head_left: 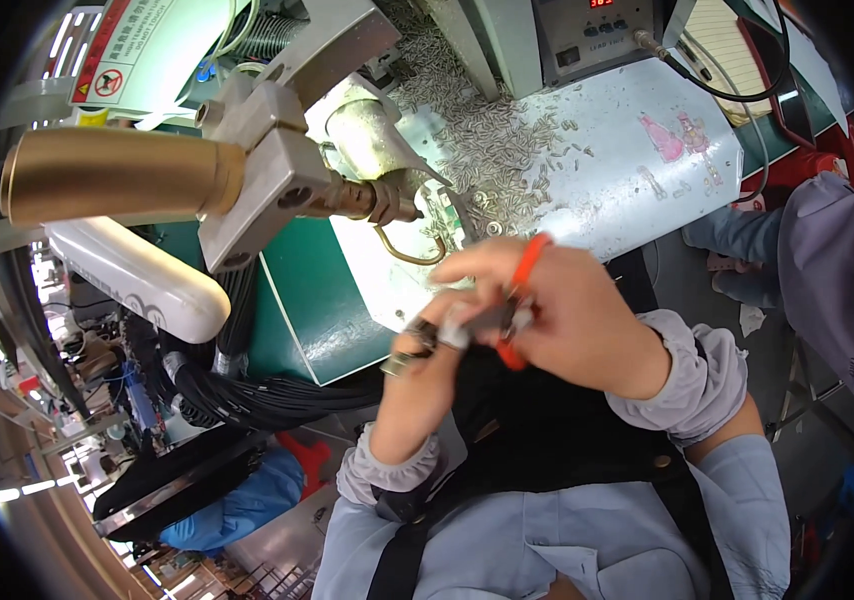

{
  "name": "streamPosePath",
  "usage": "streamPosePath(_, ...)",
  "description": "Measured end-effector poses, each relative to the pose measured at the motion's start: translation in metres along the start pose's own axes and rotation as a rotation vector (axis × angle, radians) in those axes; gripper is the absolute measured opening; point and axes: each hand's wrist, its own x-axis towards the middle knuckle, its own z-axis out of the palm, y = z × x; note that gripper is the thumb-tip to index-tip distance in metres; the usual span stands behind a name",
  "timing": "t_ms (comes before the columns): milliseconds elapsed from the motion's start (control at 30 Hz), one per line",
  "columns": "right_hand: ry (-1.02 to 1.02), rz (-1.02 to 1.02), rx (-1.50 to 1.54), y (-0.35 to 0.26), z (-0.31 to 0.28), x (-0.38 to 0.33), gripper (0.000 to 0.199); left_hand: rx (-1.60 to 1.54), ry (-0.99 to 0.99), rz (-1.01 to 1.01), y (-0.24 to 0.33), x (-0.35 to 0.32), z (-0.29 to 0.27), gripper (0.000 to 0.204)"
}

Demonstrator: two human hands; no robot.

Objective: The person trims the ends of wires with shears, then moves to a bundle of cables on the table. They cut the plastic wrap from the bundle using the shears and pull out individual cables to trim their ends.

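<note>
Near the metal nozzle (387, 204): orange-handled tool (531, 260) in right hand (587, 318).
Fingers curled round it; left hand (419, 395) pinches small metallic parts (409, 353), motion-blurred.

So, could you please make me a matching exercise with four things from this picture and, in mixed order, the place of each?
Things:
1. orange-handled hand tool
2. bundle of thin black cables
3. many small silver-coloured pieces
4. thick brass-coloured cylinder

Places:
A. scattered over the pale flat plate
B. joined to a grey metal block
C. in the right hand
D. left of the left hand, along the near edge of the green surface

Right pairs: 1-C, 2-D, 3-A, 4-B
</note>
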Motion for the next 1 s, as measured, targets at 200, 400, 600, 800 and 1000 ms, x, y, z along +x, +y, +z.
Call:
streamPosePath(200,-0.034,0.123,0.019,0.000,-0.004,-0.010,0.009,-0.567,-0.146,-0.157,-0.011,-0.008,-0.007,0.011)
streamPosePath(400,0.064,0.070,-0.033,0.005,0.006,-0.026,0.010,0.136,0.169,0.200,-0.006,-0.012,0.013,0.011)
streamPosePath(600,-0.358,0.725,0.513,-0.009,-0.010,-0.014,0.016,0.597,0.156,0.651,-0.012,-0.008,0.000,0.011)
streamPosePath(800,-0.273,0.503,0.672,0.025,0.014,-0.017,0.028,0.159,0.082,0.362,-0.014,-0.005,-0.004,0.013)
streamPosePath(1000,-0.306,0.504,0.421,0.007,0.009,-0.015,0.031,-0.179,0.083,-0.080,-0.016,-0.010,-0.010,0.009)
